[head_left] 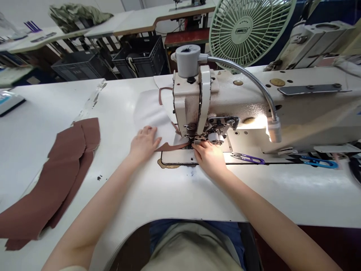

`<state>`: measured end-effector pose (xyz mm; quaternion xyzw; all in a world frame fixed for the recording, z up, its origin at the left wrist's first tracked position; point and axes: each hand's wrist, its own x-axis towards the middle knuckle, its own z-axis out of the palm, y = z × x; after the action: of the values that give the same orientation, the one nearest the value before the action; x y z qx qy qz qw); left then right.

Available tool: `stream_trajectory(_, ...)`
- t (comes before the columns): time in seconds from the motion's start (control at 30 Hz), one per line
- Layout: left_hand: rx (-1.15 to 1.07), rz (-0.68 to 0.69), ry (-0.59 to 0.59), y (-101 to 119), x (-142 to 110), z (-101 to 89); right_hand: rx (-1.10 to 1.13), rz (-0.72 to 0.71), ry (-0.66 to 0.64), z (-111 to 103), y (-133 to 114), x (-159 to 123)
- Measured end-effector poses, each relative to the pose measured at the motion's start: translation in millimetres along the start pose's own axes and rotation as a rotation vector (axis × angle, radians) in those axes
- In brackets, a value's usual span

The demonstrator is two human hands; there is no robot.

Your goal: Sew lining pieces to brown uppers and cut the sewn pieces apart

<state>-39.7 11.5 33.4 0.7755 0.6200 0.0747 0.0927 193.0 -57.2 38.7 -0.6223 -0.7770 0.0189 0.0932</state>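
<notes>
My left hand (144, 142) lies flat with fingers stretched out on a white fabric piece (150, 111), just left of the sewing machine's (254, 101) needle area. A narrow brown strip (172, 146) runs from under that hand's fingertips to the presser foot. My right hand (209, 158) rests at the needle plate with its fingers curled and pinched on the strip's end right under the foot. The needle itself is hidden behind the machine head.
A stack of brown cut fabric pieces (53, 177) lies on the white table (180, 188) at the left. Purple thread snips (249, 159) and blue snips (320, 162) sit on the machine bed to the right. A green fan (248, 28) stands behind; black crates (141, 56) beyond.
</notes>
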Motion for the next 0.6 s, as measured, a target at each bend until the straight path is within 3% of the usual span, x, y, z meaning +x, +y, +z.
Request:
stream_trajectory(0.1, 0.248, 0.041, 0.04, -19, -24, -5.0, 0.017, 0.017, 0.001, -5, -3, -1)
stream_trajectory(0.17, 0.344, 0.09, 0.009, -17, -48, -10.7, 0.02, 0.035, -0.026, -11, -9, -1)
stream_trajectory(0.33, 0.331, 0.216, -0.337, 24, -101, -32.1, -0.017, 0.163, -0.217, -28, -27, 0)
stream_trajectory(0.4, 0.27, 0.302, -0.469, 42, -105, -38.0, -0.062, 0.178, -0.289, -30, -32, 1)
stream_trajectory(0.47, 0.178, 0.436, -0.528, 54, -94, -37.5, -0.127, 0.151, -0.34, -32, -34, 1)
stream_trajectory(0.53, 0.063, 0.56, -0.434, 60, -76, -28.5, -0.183, 0.12, -0.379, -32, -37, 0)
stream_trajectory(0.6, -0.056, 0.622, -0.222, 60, -58, -12.5, -0.2, 0.099, -0.408, -34, -40, -3)
